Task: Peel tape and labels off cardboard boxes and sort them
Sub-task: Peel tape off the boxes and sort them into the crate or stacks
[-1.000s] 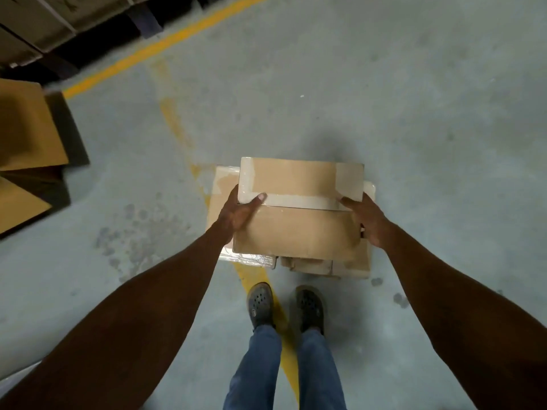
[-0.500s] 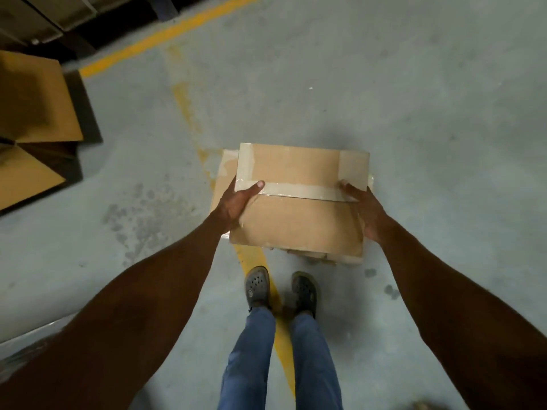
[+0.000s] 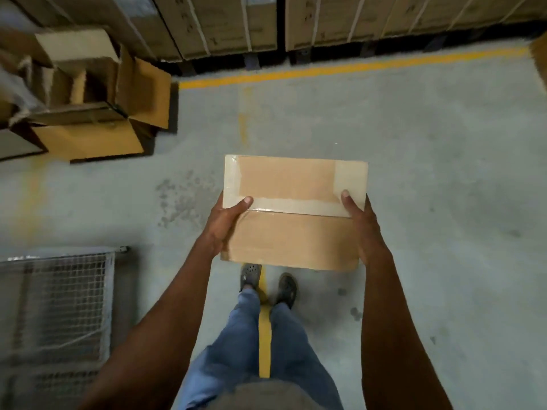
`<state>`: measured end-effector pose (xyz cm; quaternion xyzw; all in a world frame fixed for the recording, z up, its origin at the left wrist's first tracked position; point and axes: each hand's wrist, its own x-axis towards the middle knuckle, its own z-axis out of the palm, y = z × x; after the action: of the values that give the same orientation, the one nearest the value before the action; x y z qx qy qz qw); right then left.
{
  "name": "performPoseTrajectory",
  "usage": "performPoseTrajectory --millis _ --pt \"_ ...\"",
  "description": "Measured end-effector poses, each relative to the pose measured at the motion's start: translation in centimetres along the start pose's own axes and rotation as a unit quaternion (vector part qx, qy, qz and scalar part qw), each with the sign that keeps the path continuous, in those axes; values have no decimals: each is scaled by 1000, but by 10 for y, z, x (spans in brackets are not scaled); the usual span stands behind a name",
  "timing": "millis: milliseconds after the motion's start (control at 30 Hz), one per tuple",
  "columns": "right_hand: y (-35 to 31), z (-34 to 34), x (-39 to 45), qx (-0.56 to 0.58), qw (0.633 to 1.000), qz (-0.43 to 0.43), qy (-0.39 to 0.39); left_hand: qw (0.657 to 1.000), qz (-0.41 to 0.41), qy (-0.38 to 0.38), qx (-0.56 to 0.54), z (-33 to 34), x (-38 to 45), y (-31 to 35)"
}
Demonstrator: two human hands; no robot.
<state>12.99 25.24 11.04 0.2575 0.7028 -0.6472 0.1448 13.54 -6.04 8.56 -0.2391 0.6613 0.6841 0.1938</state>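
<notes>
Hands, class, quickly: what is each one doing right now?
Left hand: grips the left edge of the taped cardboard box.
Right hand: grips the box's right edge.

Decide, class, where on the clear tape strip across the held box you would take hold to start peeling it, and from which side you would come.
Probably the left end of the tape strip, beside the left hand thumb. There it meets the tape along the cardboard box edge, giving an edge to lift. Come from the left, pinching with that thumb, while the right hand steadies the box.
</notes>
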Motion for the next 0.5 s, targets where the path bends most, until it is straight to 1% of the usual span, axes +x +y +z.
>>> performPoseTrajectory --millis 100,233,367,500 --pt "-27 26 -34 -25 999 -18 -44 997 39 60 -11 -31 -59 19" --pt "-64 66 -68 -45 987 -47 -149 984 102 138 -40 -72 -134 35" --pt "-103 116 -102 -57 964 -95 -243 958 161 218 -94 -111 -203 34" --pt "-132 175 -157 -80 933 -149 -318 924 207 288 -142 -156 -266 20"
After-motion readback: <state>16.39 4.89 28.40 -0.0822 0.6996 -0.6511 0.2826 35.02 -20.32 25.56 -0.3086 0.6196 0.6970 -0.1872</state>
